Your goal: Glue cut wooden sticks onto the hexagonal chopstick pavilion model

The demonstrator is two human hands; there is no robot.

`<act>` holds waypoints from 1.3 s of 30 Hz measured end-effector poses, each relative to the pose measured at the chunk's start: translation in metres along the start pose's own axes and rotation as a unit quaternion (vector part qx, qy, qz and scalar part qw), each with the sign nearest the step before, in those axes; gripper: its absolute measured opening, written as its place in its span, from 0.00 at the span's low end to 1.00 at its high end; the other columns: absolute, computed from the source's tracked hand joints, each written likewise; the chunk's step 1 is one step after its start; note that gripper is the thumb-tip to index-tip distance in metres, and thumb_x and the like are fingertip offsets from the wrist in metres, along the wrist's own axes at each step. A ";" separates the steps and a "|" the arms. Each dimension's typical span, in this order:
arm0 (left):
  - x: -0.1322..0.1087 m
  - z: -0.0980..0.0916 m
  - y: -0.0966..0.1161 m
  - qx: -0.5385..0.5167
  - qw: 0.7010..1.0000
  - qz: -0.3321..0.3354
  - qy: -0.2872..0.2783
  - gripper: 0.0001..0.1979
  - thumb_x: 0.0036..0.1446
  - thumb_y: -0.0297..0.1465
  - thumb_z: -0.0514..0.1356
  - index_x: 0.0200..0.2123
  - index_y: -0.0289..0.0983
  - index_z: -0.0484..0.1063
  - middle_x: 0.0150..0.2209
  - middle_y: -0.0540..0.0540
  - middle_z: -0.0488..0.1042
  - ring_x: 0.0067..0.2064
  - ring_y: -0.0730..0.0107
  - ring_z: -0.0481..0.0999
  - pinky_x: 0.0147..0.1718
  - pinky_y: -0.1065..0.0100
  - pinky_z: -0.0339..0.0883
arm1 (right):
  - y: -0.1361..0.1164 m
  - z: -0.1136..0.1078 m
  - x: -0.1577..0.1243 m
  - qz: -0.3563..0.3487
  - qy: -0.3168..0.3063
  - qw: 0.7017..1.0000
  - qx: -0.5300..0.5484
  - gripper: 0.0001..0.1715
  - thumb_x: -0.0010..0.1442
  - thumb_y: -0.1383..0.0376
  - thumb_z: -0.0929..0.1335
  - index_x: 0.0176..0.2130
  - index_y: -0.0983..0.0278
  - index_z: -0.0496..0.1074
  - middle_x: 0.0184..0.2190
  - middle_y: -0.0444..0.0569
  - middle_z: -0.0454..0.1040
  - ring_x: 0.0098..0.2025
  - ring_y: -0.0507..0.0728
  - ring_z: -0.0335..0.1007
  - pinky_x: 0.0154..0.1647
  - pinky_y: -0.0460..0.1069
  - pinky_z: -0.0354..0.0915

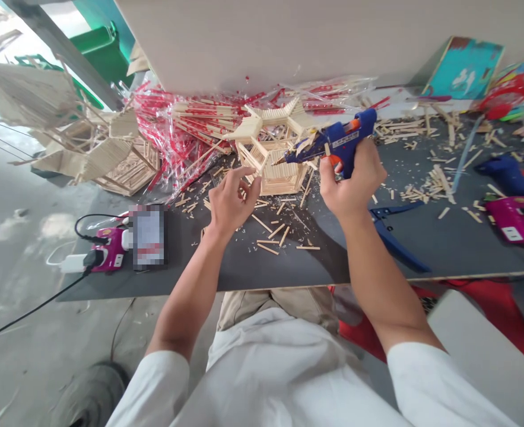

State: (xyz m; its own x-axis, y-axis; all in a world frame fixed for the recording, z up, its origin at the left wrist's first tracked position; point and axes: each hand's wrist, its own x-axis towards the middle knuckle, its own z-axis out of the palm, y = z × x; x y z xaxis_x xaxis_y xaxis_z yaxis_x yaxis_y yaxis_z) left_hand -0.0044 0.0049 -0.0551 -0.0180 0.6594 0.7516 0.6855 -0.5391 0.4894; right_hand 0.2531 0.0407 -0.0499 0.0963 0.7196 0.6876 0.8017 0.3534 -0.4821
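My right hand is closed round the grip of a blue hot glue gun, held above the dark board with its nozzle pointing left at a small wooden stick model. My left hand hovers just left of the model, its fingers curled in a pinch that seems to hold a short wooden stick at the model's left edge. The model is a pavilion-like frame of pale sticks with a star-shaped roof. Loose cut sticks lie on the board between my hands.
Packs of chopsticks in red-printed wrappers are heaped behind the model. Larger stick structures stand at left. A blue cutter, a second glue gun, pink boxes and a power strip lie on the dark board.
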 end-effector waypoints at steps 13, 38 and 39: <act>0.000 0.003 -0.004 -0.079 0.995 -0.059 -0.002 0.07 0.72 0.36 0.60 0.50 0.43 0.75 0.43 0.49 0.85 0.35 0.74 0.86 0.34 0.73 0.74 | 0.001 0.000 0.004 -0.012 -0.045 0.999 0.003 0.25 0.65 0.48 0.69 0.55 0.56 0.70 0.50 0.56 0.76 0.57 0.71 0.74 0.61 0.68 0.72; 0.002 0.011 -0.010 -0.145 0.985 -0.065 0.069 0.04 0.68 0.33 0.65 0.39 0.41 0.75 0.45 0.49 0.85 0.31 0.78 0.82 0.27 0.74 0.74 | -0.005 -0.004 0.002 -0.027 -0.079 0.997 0.001 0.28 0.70 0.44 0.63 0.57 0.59 0.70 0.52 0.60 0.74 0.60 0.73 0.72 0.60 0.66 0.71; 0.002 0.011 -0.011 -0.146 0.985 -0.057 0.071 0.03 0.67 0.33 0.65 0.39 0.42 0.75 0.44 0.50 0.84 0.31 0.78 0.81 0.27 0.74 0.73 | -0.006 -0.004 0.002 -0.028 -0.078 0.997 -0.001 0.29 0.70 0.44 0.63 0.58 0.60 0.70 0.52 0.61 0.74 0.60 0.73 0.72 0.60 0.67 0.71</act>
State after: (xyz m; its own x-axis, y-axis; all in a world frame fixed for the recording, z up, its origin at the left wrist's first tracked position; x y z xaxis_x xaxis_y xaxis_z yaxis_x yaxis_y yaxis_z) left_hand -0.0039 0.0177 -0.0634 -0.1985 0.6557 0.7285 0.4353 -0.6069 0.6649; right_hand 0.2505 0.0374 -0.0436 -0.0404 0.7827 0.6210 0.8043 0.3943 -0.4446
